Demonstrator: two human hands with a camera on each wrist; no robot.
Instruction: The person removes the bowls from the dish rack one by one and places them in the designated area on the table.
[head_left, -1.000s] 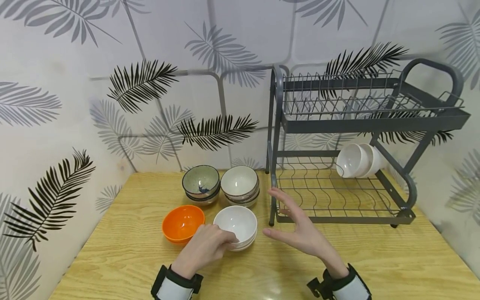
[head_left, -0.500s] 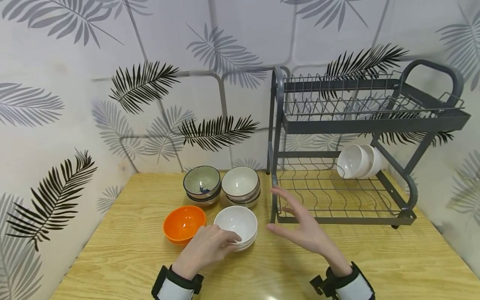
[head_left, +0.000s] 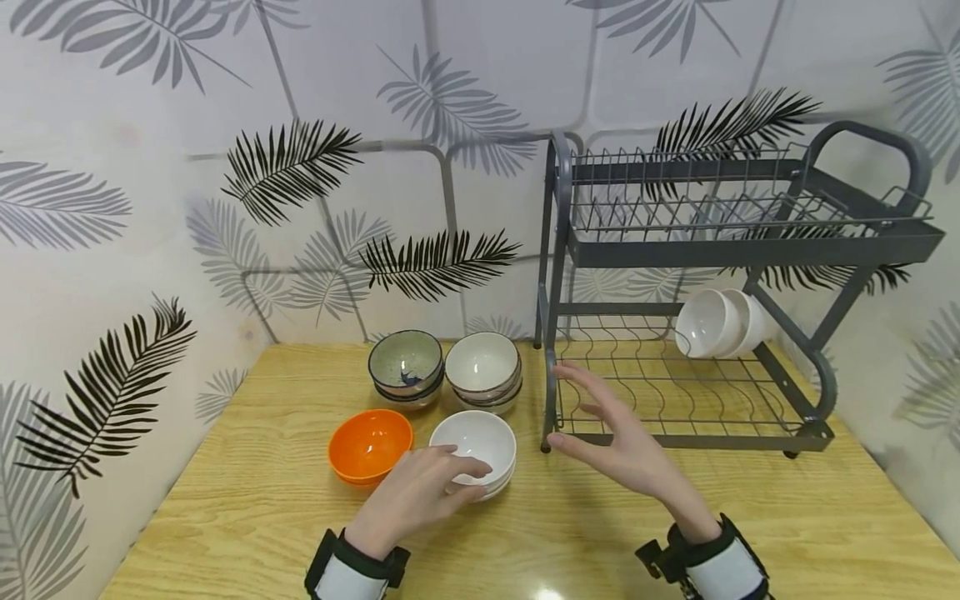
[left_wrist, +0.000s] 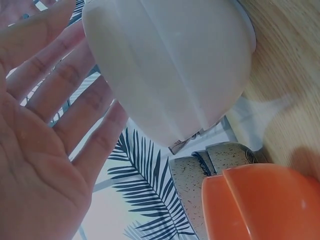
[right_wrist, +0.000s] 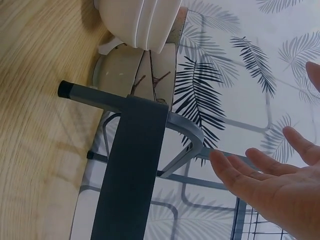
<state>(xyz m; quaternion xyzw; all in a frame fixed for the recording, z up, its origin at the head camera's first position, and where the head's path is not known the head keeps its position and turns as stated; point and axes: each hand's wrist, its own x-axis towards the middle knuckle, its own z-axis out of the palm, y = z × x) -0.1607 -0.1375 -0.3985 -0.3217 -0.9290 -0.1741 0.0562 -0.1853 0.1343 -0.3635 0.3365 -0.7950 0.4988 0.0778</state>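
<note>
A stack of white bowls stands near the middle of the table. Over its near left rim lies my left hand, fingers extended and thumb apart. In the left wrist view those fingers stretch along the side of the white bowls, partly hidden behind them. My right hand hovers in front of the dish rack's left end, fingers spread and nothing held. Just left of the white stack sit orange bowls. Behind are green-grey bowls and cream bowls with dark rims.
A two-tier grey dish rack fills the right side of the table. Two white bowls lean on their sides at the right of its lower tier. A wall with leaf patterns rises behind.
My left fingers and thumb have lifted and loosened at the near rim of the white bowls. The right hand has shifted slightly to the right. The bowls stay in place.
</note>
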